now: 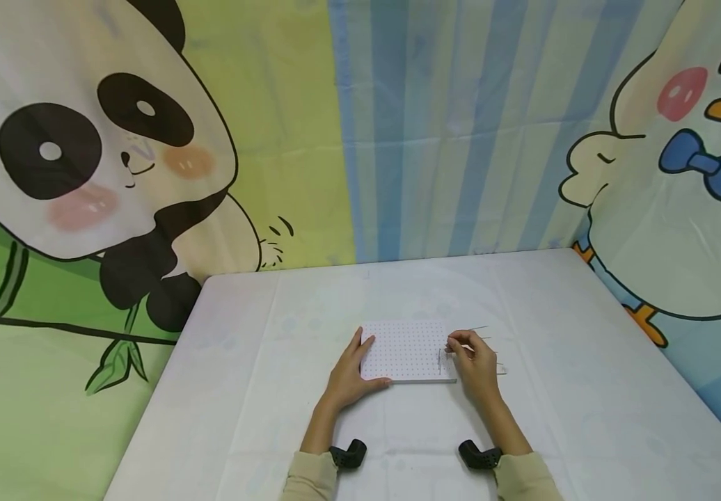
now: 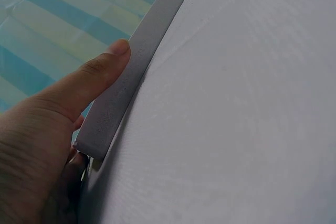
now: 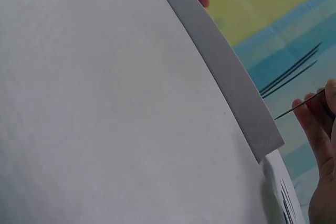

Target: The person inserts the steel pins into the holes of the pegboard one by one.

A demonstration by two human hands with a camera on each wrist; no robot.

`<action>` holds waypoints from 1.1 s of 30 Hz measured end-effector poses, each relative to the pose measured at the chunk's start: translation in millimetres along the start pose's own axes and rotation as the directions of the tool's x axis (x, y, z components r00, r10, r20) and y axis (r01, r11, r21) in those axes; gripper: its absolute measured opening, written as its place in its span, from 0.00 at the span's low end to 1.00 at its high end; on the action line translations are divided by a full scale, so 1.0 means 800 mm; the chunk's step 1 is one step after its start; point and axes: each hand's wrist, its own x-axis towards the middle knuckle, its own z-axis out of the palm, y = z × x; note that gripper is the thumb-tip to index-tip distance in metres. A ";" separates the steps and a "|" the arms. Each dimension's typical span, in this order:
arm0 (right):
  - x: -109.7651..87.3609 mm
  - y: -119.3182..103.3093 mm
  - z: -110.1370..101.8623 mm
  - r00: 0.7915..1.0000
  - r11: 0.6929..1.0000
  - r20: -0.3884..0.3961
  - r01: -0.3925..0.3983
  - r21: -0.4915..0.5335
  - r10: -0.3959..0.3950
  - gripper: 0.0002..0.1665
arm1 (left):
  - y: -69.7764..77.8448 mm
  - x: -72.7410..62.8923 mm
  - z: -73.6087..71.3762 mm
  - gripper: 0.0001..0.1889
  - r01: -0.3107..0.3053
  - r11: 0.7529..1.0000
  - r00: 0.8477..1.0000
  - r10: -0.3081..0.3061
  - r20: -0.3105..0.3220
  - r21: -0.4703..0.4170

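A white board [image 1: 403, 351] dotted with rows of small holes lies on the table. My left hand [image 1: 346, 376] spans its near left corner, fingers along the left side. In the left wrist view the thumb [image 2: 119, 48] presses flat against the board's grey front edge [image 2: 131, 56]. My right hand [image 1: 474, 358] is over the board's right end, pinching a thin dark needle [image 3: 286, 113] between thumb and fingers. Its lower tip reaches down behind the board edge in the right wrist view. Several similar needles [image 3: 289, 71] stand upright from the board close by.
Several loose needles [image 1: 479, 327] lie on the table to the right of the board, partly behind my right hand. A white cloth covers the table [image 1: 285, 431]. Printed curtains [image 1: 429, 139] rise along its back and sides.
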 end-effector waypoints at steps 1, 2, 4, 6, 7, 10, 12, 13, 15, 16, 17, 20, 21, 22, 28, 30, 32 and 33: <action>0.000 0.001 0.003 1.000 1.000 0.003 0.004 0.005 -0.004 0.05 | 0.000 0.000 -0.001 0.52 -0.004 1.000 1.000 0.004 -0.003 -0.002; 0.000 0.000 0.006 1.000 1.000 0.006 0.007 0.012 -0.007 0.05 | 0.000 -0.001 -0.001 0.52 -0.005 1.000 1.000 0.005 -0.003 0.000; -0.001 0.001 0.009 1.000 1.000 0.014 0.016 0.015 -0.017 0.04 | 0.001 -0.001 -0.001 0.52 -0.008 1.000 1.000 0.008 -0.005 0.003; -0.001 0.000 0.011 0.999 1.000 0.025 0.024 0.019 -0.024 0.04 | 0.001 -0.001 -0.002 0.52 -0.014 1.000 1.000 0.014 -0.010 0.005; -0.001 0.000 0.012 0.999 0.999 0.034 0.029 0.019 -0.029 0.04 | 0.002 -0.001 -0.002 0.52 -0.012 1.000 1.000 0.012 -0.010 0.006; -0.001 0.000 0.014 0.997 0.999 0.057 0.045 0.022 -0.047 0.03 | 0.002 0.000 -0.002 0.53 -0.004 1.000 1.000 0.004 -0.006 0.009; -0.002 0.001 0.015 0.996 0.998 0.064 0.052 0.030 -0.054 0.04 | 0.002 0.000 -0.002 0.53 -0.001 1.000 1.000 0.001 -0.003 0.009; -0.002 0.001 0.016 0.996 0.998 0.066 0.061 0.029 -0.063 0.04 | 0.001 0.000 -0.002 0.53 0.001 1.000 1.000 -0.001 -0.004 0.010; -0.002 0.002 0.016 0.996 0.997 0.068 0.064 0.037 -0.066 0.05 | 0.001 0.000 -0.001 0.53 -0.003 1.000 1.000 0.003 -0.007 0.010; -0.002 0.001 0.016 0.995 0.997 0.068 0.066 0.038 -0.068 0.05 | 0.000 0.000 -0.001 0.53 -0.003 1.000 1.000 0.004 -0.009 0.010; -0.002 0.001 0.016 0.995 0.997 0.071 0.071 0.032 -0.073 0.05 | 0.000 0.000 -0.001 0.52 -0.005 1.000 1.000 0.005 -0.011 0.009; -0.002 -0.011 0.015 0.993 0.997 0.081 0.080 0.020 -0.082 0.05 | -0.001 0.000 -0.001 0.52 -0.013 1.000 1.000 0.013 -0.016 0.007; -0.002 -0.017 0.015 0.993 0.996 0.086 0.083 0.010 -0.084 0.05 | -0.001 0.000 -0.001 0.52 -0.014 1.000 1.000 0.014 -0.016 0.008; -0.002 -0.022 0.014 0.992 0.996 0.092 0.086 0.002 -0.086 0.04 | -0.001 0.000 -0.001 0.52 -0.016 1.000 1.000 0.016 -0.018 0.006; -0.004 -0.025 0.014 0.988 0.995 0.122 0.096 -0.015 -0.094 0.06 | -0.001 -0.001 -0.001 0.53 -0.022 1.000 1.000 0.022 -0.018 0.014; -0.005 -0.015 0.014 0.988 0.995 0.125 0.096 -0.002 -0.095 0.07 | -0.001 -0.001 -0.001 0.53 -0.020 1.000 1.000 0.020 -0.015 0.016; -0.006 -0.005 0.014 0.988 0.996 0.127 0.092 0.003 -0.091 0.09 | -0.001 -0.001 -0.001 0.53 -0.019 1.000 1.000 0.019 -0.013 0.015; -0.006 -0.003 0.014 0.988 0.996 0.128 0.090 0.009 -0.090 0.09 | -0.001 0.000 -0.001 0.53 -0.017 1.000 1.000 0.017 -0.011 0.014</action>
